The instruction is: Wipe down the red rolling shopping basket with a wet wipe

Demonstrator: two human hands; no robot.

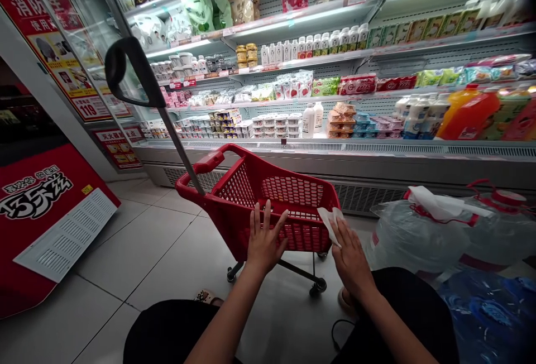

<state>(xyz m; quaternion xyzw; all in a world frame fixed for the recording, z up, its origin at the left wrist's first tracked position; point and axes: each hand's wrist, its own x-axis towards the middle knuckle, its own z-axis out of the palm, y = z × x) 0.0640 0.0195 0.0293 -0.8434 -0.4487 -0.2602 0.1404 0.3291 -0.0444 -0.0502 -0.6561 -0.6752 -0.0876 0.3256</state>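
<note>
A red plastic shopping cart (234,224) on black casters stands in front of me, a long metal pole with a black handle (125,71) rising at its left. My left hand (263,241) is open, fingers spread, over the cart's near side wall; whether it touches the wall I cannot tell. At the cart's right front corner, my right hand (349,252) holds a white wipe (329,221) under its extended fingers, against the red plastic. Through the basket's lattice no goods show inside.
A lit refrigerated shelf unit (293,149) with bottles, cups and bags runs behind the cart. Large clear water jugs (422,235) and blue bottles (494,314) stand at my right. A red freezer (54,224) is on the left, above pale floor tiles (138,258).
</note>
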